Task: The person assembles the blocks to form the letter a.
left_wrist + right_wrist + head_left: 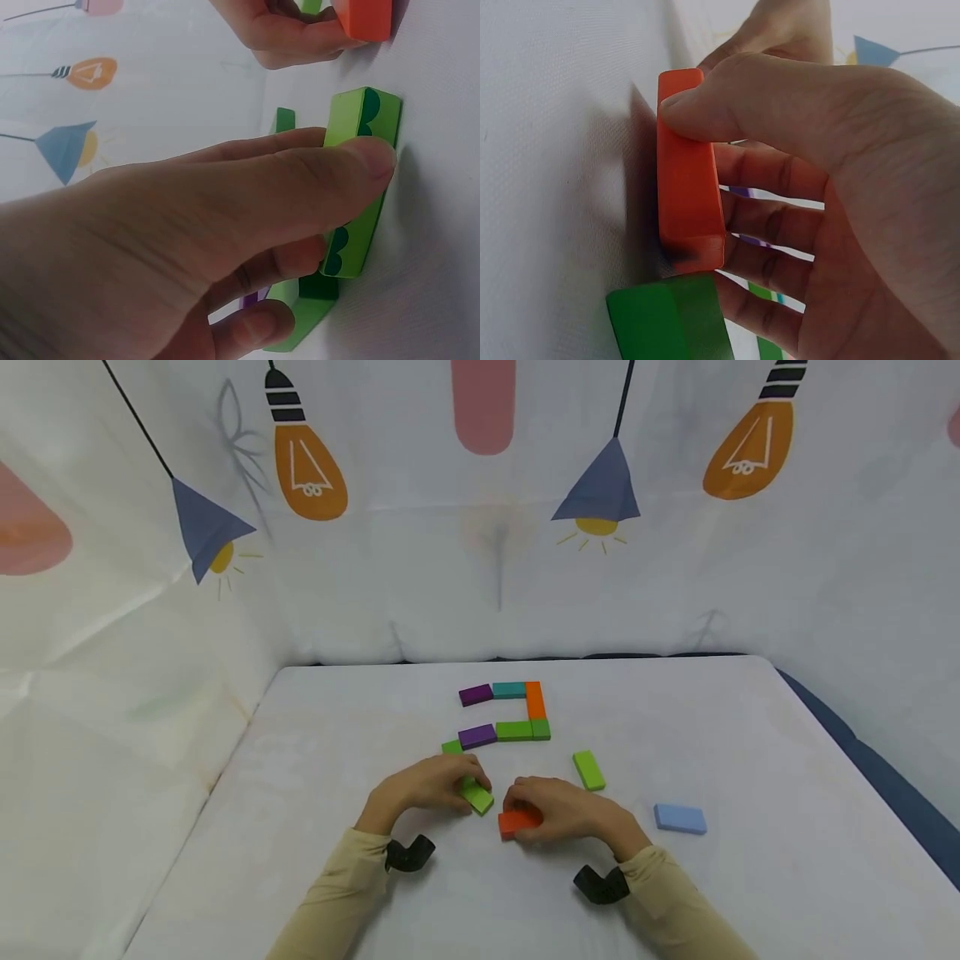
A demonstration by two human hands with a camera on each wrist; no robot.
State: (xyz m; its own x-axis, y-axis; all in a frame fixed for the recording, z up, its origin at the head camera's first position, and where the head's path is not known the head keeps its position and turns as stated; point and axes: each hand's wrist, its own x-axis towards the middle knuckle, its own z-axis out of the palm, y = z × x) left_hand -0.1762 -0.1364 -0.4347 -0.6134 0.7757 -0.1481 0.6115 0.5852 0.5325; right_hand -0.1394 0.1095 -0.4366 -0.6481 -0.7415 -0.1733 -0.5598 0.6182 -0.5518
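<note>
My left hand (435,783) pinches a light green block (477,796) between thumb and fingers. Dark green scallops mark that block's side in the left wrist view. Another green block (452,747) lies just beyond the left hand, partly hidden by it. A short gap to the right, my right hand (562,810) grips an orange-red block (688,180), thumb on its near face and fingers behind. The two held blocks are close together, low over the white table. In the right wrist view a green block (667,319) sits right by the orange-red block's end.
Farther back, a bent row holds a purple block (477,737), green blocks (514,732), an orange block (535,700), a teal block (509,690) and a dark purple block (476,695). A loose light green block (588,771) and a blue block (680,818) lie to the right.
</note>
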